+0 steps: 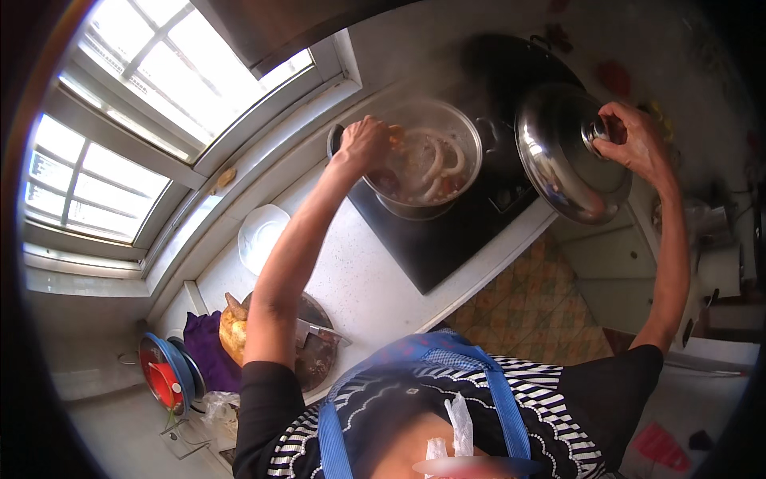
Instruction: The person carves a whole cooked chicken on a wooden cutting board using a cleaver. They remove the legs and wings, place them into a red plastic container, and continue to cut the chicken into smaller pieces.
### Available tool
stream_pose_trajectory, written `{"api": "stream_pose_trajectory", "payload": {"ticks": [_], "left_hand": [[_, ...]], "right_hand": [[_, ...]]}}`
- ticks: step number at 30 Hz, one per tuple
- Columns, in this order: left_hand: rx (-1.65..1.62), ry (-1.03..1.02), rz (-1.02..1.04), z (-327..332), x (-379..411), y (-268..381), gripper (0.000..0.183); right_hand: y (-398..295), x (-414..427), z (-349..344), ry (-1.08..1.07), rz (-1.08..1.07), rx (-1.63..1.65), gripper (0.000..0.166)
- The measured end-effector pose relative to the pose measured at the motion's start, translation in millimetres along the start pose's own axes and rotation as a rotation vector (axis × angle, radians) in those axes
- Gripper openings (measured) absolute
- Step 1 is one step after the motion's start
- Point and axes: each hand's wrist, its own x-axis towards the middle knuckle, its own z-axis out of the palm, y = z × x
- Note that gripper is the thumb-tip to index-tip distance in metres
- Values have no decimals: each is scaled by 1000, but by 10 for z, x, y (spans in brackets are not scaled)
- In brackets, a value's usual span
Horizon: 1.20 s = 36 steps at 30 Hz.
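Note:
A steaming metal pot (413, 209) stands on the black stovetop (398, 242), with broth, pale curved pieces of food (435, 161) and darker chunks inside. My left hand (365, 141) is over the pot's left rim, fingers bent downward; orange bits show beside its fingertips, and whether it holds them is unclear. Off to the right, my right hand (628, 139) grips the knob of a shiny metal lid (553, 155), which is tilted, apart from the pot and over the counter's edge.
A wok (508, 66) sits at the stove's back. On the left counter are a white dish (260, 236), a plucked whole chicken (232, 329), a cleaver (317, 330) on a round board, and a purple cloth (206, 350). Blue and red basins (170, 371) stand farther left.

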Motion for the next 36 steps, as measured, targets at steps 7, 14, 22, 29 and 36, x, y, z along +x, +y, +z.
{"api": "stream_pose_trajectory", "payload": {"ticks": [7, 14, 22, 29, 36], "left_hand": [[22, -122, 107, 221, -13, -59, 29], [13, -137, 43, 1041, 235, 543, 39], [69, -28, -30, -224, -333, 342, 39], [-433, 285, -24, -342, -1611, -179, 36], [-867, 339, -328, -27, -2931, -368, 35]], "right_hand": [[-1, 61, 49, -58, 31, -62, 28], [-145, 51, 24, -27, -7, -57, 31], [-343, 96, 39, 25, -114, -78, 31], [-674, 671, 678, 22, -367, -90, 31], [-1210, 1085, 1393, -116, -439, -26, 33]]}}
